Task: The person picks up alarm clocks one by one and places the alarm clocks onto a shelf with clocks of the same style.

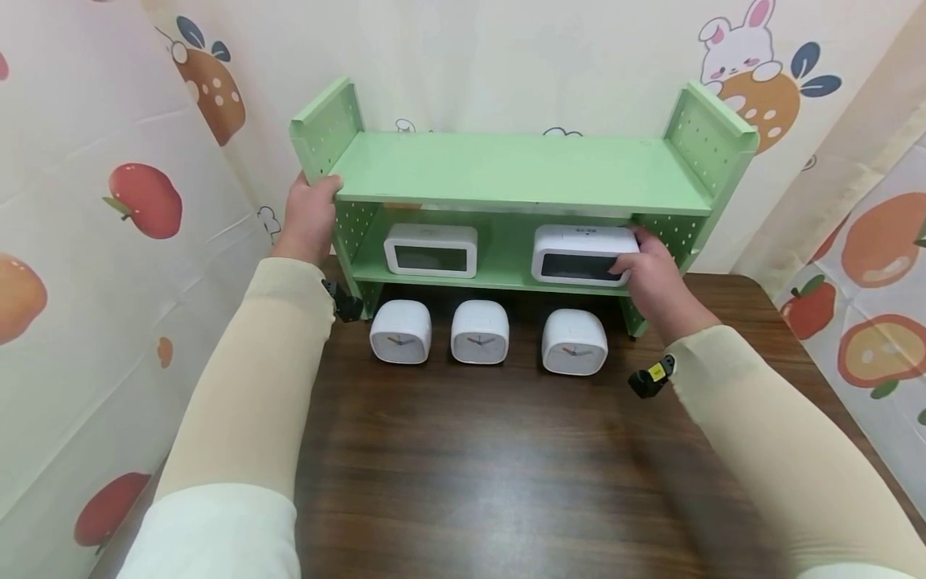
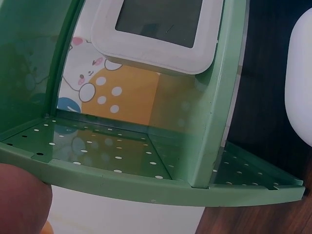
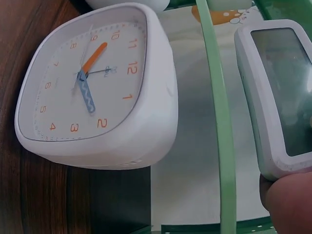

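A green two-tier desktop shelf (image 1: 506, 169) stands against the back wall. My left hand (image 1: 309, 217) grips its left side panel, thumb at the upper board's front corner; part of that hand shows in the left wrist view below the perforated panel (image 2: 117, 151). My right hand (image 1: 658, 277) holds the right end of a white digital clock (image 1: 582, 256), thumb on the front and fingers behind. That clock (image 3: 282, 92) is on the lower board's right side, its screen dark. A second white digital clock (image 1: 432, 251) sits on the same board at left.
Three white analog clocks stand on the brown wooden table (image 1: 463, 466) before the shelf: a left one (image 1: 401, 331), a middle one (image 1: 481, 331) and a right one (image 1: 575, 342). Fruit-patterned cloth (image 1: 130, 265) covers the walls at both sides and behind.
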`<state>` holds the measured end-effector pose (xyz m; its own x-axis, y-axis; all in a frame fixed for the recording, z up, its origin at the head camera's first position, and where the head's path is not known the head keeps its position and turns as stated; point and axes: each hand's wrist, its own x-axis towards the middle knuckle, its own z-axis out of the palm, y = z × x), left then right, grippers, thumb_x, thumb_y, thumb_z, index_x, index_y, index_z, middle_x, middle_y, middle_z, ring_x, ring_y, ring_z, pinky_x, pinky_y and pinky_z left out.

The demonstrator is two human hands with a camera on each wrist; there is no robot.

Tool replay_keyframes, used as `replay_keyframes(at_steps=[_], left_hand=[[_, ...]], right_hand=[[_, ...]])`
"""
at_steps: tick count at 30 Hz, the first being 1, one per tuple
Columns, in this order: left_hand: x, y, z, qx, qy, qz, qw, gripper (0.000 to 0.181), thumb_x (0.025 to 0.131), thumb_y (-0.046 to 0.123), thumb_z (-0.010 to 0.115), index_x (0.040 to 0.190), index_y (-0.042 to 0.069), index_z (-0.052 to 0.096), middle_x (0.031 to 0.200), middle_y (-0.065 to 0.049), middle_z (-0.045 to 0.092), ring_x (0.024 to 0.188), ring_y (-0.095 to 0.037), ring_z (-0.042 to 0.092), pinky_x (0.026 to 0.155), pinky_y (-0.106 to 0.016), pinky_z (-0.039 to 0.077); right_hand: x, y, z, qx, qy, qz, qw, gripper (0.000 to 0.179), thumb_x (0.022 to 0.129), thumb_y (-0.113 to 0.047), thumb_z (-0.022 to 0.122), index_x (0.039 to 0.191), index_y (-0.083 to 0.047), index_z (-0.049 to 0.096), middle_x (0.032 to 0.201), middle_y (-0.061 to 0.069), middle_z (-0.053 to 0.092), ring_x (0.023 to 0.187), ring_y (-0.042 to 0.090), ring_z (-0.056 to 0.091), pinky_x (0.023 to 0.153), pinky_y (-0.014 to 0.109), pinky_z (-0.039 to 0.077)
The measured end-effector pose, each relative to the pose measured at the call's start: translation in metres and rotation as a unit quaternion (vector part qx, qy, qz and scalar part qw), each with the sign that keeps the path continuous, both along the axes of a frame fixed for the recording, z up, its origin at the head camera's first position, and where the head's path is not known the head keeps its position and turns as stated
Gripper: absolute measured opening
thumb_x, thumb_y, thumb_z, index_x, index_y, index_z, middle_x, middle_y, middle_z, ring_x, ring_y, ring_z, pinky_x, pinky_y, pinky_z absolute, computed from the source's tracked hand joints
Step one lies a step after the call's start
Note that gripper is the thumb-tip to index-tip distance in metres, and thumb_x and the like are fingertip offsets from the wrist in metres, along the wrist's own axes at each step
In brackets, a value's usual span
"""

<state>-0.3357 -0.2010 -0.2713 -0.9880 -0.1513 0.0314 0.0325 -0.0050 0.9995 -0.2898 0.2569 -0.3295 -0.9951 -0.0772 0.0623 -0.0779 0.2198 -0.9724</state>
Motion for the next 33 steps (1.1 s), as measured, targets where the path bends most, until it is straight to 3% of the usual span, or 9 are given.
replay_keyframes(at_steps=[10,33], left_hand=[[0.002,0.002,0.002,0.0,0.005,0.001,1.0,0.05,0.108,0.03,0.044,0.158,0.032,0.035,0.157,0.006,0.04,0.144,-0.014,0.034,0.123,-0.045,0.019],[0.003,0.001,0.002,-0.002,-0.008,-0.001,1.0,0.049,0.108,0.031,0.045,0.156,0.031,0.036,0.155,0.005,0.041,0.141,-0.017,0.036,0.121,-0.047,0.024]], right_hand=[[-0.008,-0.003,-0.012,-0.013,0.013,0.002,0.9998,0.078,0.084,0.01,0.043,0.159,0.001,0.024,0.153,0.02,0.035,0.129,0.023,0.037,0.1,0.027,0.035],[-0.02,0.007,-0.017,0.049,-0.017,0.003,0.9987,0.075,0.09,0.0,0.043,0.163,-0.007,0.023,0.159,0.016,0.03,0.133,0.027,0.032,0.104,0.033,0.032]])
